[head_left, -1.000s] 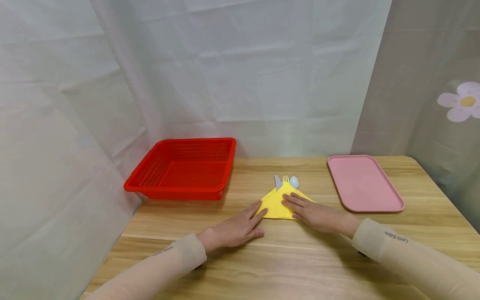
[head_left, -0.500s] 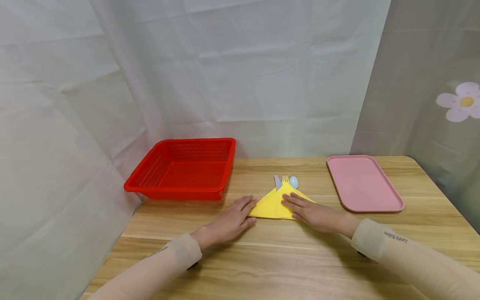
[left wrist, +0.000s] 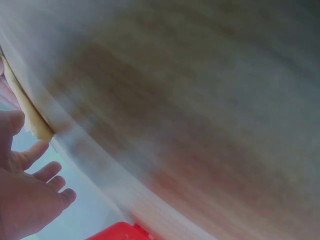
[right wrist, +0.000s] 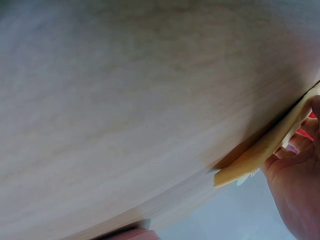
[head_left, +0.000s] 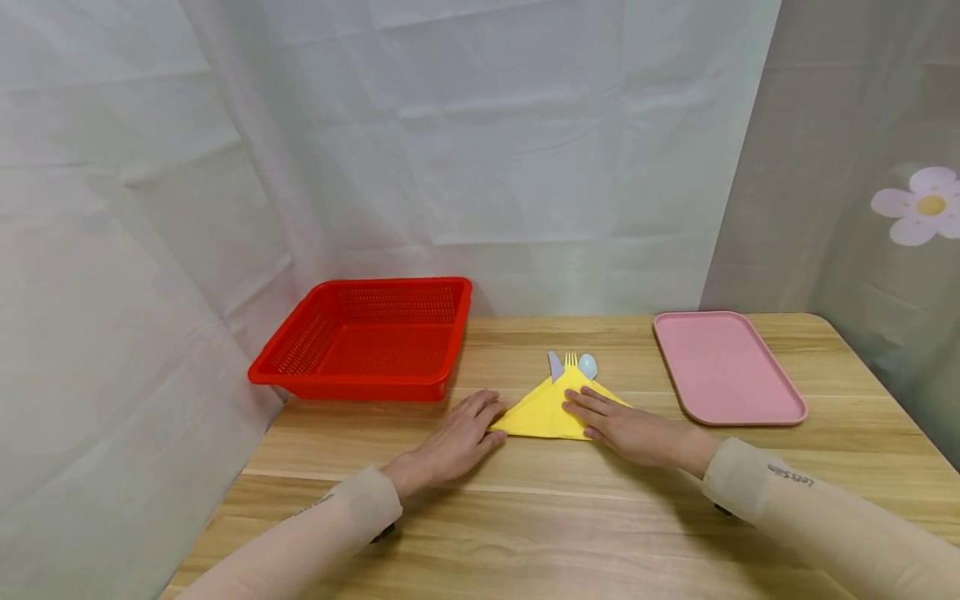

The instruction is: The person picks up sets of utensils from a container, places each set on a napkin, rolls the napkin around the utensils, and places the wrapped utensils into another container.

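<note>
A yellow napkin (head_left: 536, 414), folded into a triangle, lies on the table with its peak away from me. Above its peak show a lilac knife (head_left: 555, 365), a pale yellow fork (head_left: 572, 359) and a light blue spoon (head_left: 588, 365); their lower parts are hidden by the napkin. My right hand (head_left: 630, 425) rests with straight fingers on the napkin's right half. At the left corner is my left hand (head_left: 456, 437), thumb and forefinger apart on either side of the corner. In the left wrist view, the left hand's forefinger meets the napkin's tip (left wrist: 44, 131).
A red plastic basket (head_left: 393, 388) stands at the back left. To the back right lies a pink tray (head_left: 727, 367). The wooden table (head_left: 570, 517) ends at a pale curtain (head_left: 525, 167) behind and at the sides.
My left hand has slid left and slightly away from me, from lying over the napkin's left part to its corner, uncovering more yellow. The right hand has stayed put.
</note>
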Action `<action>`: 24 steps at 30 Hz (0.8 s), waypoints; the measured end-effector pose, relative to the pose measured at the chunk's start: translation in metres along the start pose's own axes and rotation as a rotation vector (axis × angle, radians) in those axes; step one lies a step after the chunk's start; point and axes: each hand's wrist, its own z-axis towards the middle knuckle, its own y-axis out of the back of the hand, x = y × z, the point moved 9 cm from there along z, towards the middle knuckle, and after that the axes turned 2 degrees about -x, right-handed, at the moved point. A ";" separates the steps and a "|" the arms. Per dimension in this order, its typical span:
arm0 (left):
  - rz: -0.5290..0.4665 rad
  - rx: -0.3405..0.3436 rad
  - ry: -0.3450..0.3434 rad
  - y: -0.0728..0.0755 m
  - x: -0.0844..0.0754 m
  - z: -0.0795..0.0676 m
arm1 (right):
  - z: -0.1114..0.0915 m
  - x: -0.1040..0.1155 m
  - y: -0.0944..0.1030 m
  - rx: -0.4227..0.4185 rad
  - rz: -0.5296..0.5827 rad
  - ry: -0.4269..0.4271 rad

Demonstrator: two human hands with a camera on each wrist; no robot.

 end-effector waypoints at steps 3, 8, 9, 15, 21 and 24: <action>-0.003 -0.020 0.000 0.002 0.000 0.000 | -0.001 -0.001 0.000 0.000 0.007 -0.005; -0.009 -0.035 0.006 0.003 0.000 0.000 | 0.000 -0.001 0.000 0.002 0.016 -0.013; -0.010 -0.034 0.008 0.003 0.000 0.000 | 0.000 -0.001 0.000 0.003 0.021 -0.017; -0.002 -0.033 0.008 0.002 0.000 0.000 | 0.000 -0.003 -0.001 0.015 0.040 -0.040; -0.007 -0.057 0.002 0.004 0.000 0.000 | -0.001 -0.002 -0.001 0.020 0.040 -0.038; -0.010 -0.086 -0.010 0.006 0.000 0.000 | -0.001 -0.001 0.000 0.018 0.051 -0.042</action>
